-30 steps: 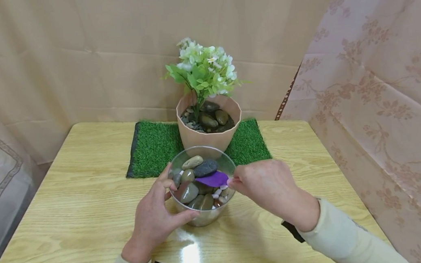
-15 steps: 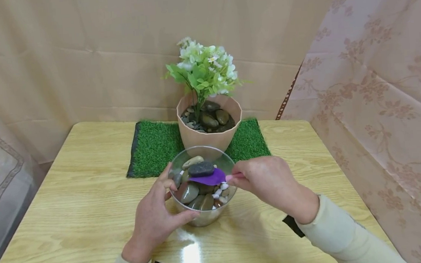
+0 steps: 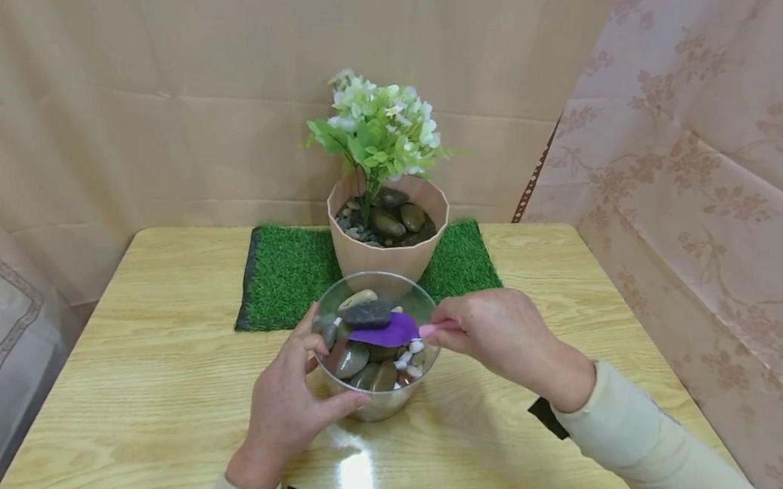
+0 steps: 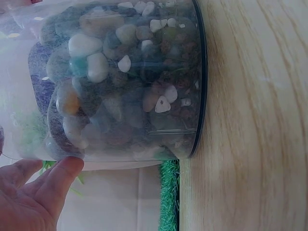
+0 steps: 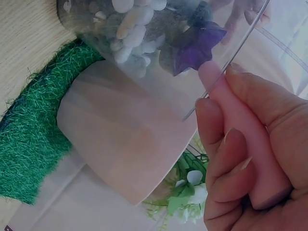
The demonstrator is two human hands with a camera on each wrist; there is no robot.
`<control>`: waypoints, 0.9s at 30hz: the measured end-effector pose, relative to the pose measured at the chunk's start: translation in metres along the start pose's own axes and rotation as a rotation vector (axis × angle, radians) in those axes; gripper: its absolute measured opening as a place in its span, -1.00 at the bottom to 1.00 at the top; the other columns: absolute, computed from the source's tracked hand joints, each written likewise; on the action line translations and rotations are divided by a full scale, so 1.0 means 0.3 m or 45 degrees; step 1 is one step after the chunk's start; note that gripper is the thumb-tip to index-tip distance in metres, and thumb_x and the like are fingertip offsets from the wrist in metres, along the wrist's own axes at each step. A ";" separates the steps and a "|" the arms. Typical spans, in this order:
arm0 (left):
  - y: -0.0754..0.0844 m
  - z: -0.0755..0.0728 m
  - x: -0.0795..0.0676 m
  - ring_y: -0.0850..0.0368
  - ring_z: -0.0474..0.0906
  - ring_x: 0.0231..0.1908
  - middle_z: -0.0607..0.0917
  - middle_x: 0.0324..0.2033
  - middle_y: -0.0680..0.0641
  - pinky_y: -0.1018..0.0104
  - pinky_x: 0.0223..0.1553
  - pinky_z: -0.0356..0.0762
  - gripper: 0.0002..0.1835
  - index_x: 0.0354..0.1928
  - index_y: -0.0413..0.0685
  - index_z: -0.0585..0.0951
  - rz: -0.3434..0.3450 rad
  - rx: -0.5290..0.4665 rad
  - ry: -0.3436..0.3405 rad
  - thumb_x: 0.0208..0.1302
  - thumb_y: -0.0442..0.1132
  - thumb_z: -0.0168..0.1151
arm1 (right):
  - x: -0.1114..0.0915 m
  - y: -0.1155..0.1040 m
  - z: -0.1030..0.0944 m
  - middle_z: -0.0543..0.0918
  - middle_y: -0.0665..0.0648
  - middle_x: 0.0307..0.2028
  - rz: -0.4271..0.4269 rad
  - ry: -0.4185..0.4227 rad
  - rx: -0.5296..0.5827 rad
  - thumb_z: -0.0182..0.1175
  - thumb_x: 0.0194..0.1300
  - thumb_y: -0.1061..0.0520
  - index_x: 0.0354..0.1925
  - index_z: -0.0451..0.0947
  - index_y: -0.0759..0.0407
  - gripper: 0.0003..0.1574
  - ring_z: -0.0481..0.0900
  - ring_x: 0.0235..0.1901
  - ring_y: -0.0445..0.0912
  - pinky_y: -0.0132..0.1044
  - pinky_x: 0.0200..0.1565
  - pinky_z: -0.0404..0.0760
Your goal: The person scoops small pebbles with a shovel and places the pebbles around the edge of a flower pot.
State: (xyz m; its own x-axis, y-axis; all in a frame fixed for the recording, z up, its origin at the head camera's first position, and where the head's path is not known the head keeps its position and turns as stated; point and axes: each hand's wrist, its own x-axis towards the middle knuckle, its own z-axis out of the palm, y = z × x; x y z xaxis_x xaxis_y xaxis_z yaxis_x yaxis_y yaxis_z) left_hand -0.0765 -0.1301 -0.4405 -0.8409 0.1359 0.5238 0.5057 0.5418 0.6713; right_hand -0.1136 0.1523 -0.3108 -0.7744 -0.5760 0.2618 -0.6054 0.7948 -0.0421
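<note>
A clear round container [image 3: 382, 408] filled with stones stands near the table's middle. My left hand [image 3: 286, 399] grips its left side, thumb in front and fingers around the far side; part of that hand shows in the left wrist view. My right hand [image 3: 507, 339] holds a small trowel by its pink handle [image 5: 250, 134] at the container's right rim. The purple blade [image 3: 394, 331] reaches inside, over the stones. A dark grey stone [image 3: 366, 314] lies on the blade's left part. Beneath are brown and grey stones [image 3: 352, 359] and small white pebbles [image 3: 409, 359].
Directly behind the container stands a pink pot [image 3: 381, 254] with white artificial flowers [image 3: 389, 119] and dark stones. It sits on a green turf mat [image 3: 294, 278]. Cloth hangs behind the wooden table [image 3: 149, 383] and at its sides.
The trowel blade has come under the dark grey stone, which has shifted left. My right hand has risen slightly and shows more of the handle. My left hand has stayed in place.
</note>
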 end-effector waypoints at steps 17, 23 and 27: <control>-0.002 0.003 -0.002 -0.28 0.49 0.37 0.33 0.55 -0.20 0.17 -0.06 0.83 -0.21 -0.08 -0.01 0.46 0.013 0.042 0.015 -0.11 0.36 0.62 | 0.005 -0.009 0.020 0.76 -0.24 -0.49 -0.008 0.023 0.004 0.44 0.30 -0.24 -0.32 0.77 -0.16 -0.76 0.64 -0.55 -0.31 -0.34 -0.60 0.54; -0.002 0.001 -0.001 -0.27 0.47 0.39 0.32 0.56 -0.18 0.17 -0.03 0.82 -0.20 -0.07 -0.02 0.46 0.017 0.043 0.008 -0.12 0.34 0.64 | 0.025 -0.015 0.009 0.73 -0.26 -0.51 -0.057 0.037 0.006 0.44 0.31 -0.20 -0.33 0.76 -0.15 -0.78 0.59 -0.58 -0.33 -0.35 -0.60 0.55; -0.003 0.002 -0.003 -0.26 0.47 0.39 0.32 0.56 -0.18 0.17 -0.04 0.82 -0.20 -0.07 -0.04 0.46 0.020 0.030 0.012 -0.10 0.35 0.62 | 0.043 -0.021 0.009 0.73 -0.25 -0.51 -0.094 0.035 0.012 0.43 0.33 -0.21 -0.32 0.77 -0.14 -0.77 0.56 -0.59 -0.35 -0.38 -0.60 0.54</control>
State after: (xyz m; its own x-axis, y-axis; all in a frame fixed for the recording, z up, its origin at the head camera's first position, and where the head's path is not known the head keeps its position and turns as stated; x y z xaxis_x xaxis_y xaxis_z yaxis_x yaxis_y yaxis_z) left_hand -0.0764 -0.1303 -0.4419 -0.8312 0.1369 0.5388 0.5139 0.5588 0.6508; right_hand -0.1204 0.1393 -0.3097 -0.7225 -0.6271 0.2911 -0.6623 0.7486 -0.0310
